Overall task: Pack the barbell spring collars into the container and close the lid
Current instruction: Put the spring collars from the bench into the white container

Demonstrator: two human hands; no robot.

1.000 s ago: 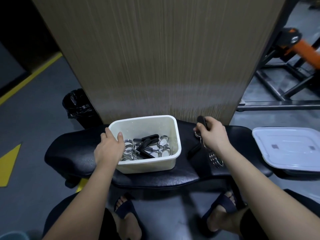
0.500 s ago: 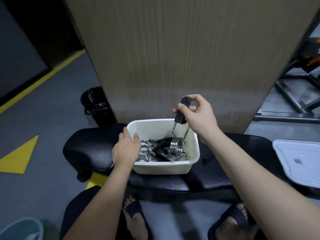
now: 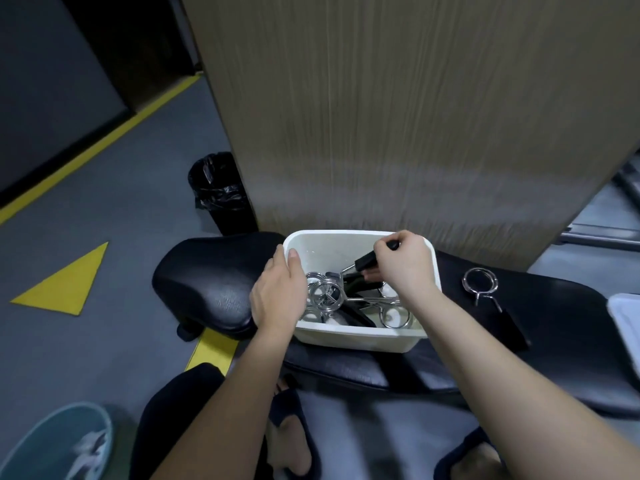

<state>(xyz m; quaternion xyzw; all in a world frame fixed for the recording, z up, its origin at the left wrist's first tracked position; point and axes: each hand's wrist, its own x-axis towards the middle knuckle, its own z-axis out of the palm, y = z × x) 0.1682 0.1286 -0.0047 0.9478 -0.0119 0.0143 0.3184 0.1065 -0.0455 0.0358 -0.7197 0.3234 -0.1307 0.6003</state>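
Note:
A white plastic container (image 3: 349, 336) sits on a black padded bench (image 3: 214, 282). Inside lie several chrome spring collars (image 3: 325, 294) with black handles. My left hand (image 3: 278, 296) grips the container's left wall. Over the container's right half, my right hand (image 3: 403, 263) pinches the black handles of a spring collar (image 3: 365, 261) that reaches down among the others. One more spring collar (image 3: 480, 285) lies on the bench to the right of the container. The white lid (image 3: 628, 323) shows only as a corner at the right edge.
A wood-grain panel (image 3: 398, 116) rises right behind the bench. A black bin (image 3: 221, 192) with a liner stands on the floor at the left, a teal bucket (image 3: 52, 445) at the bottom left. My knees and sandalled feet are below the bench.
My right hand lifted a collar from the bench on the right, carried it over the container and has lowered it inside. My left hand has kept its hold on the container wall.

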